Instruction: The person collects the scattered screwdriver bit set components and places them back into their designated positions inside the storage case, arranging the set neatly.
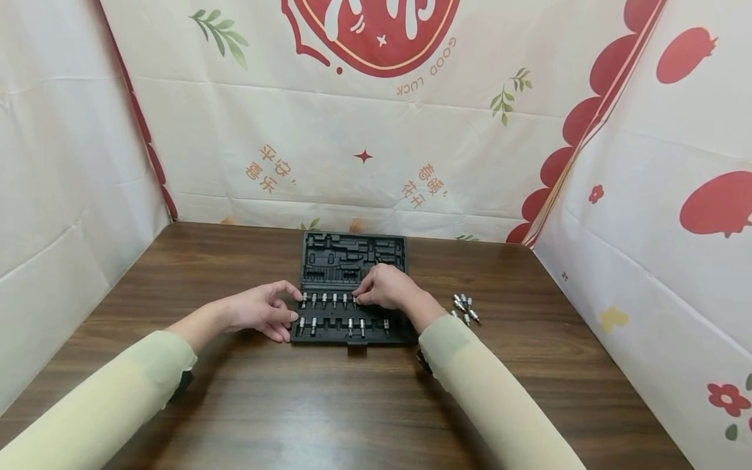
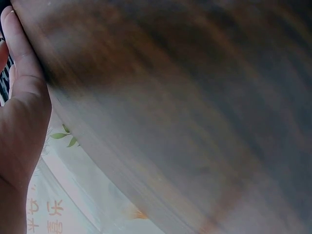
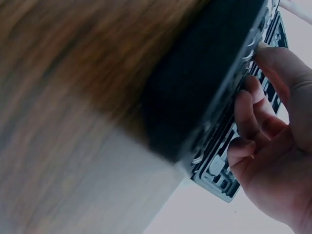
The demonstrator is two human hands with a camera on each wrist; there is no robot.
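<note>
A black molded tool case (image 1: 331,339) lies unfolded on the table, its lid (image 1: 337,258) at the back. Short silver socket bits (image 1: 324,300) stand in two rows in the near half. My right hand (image 1: 384,287) reaches over the case and pinches a socket bit (image 1: 355,301) at the right end of the back row; its fingertips partly cover it. My left hand (image 1: 264,312) rests against the case's left edge, index fingertip by the leftmost bit of that row. In the right wrist view, thumb and fingers (image 3: 253,105) bend close over the case.
A small pile of loose socket bits (image 1: 464,305) lies on the brown wooden table (image 1: 329,405), right of the case. Printed cloth (image 1: 352,117) hangs behind the table and along both sides. Front-row slots in the case hold bits with gaps between them.
</note>
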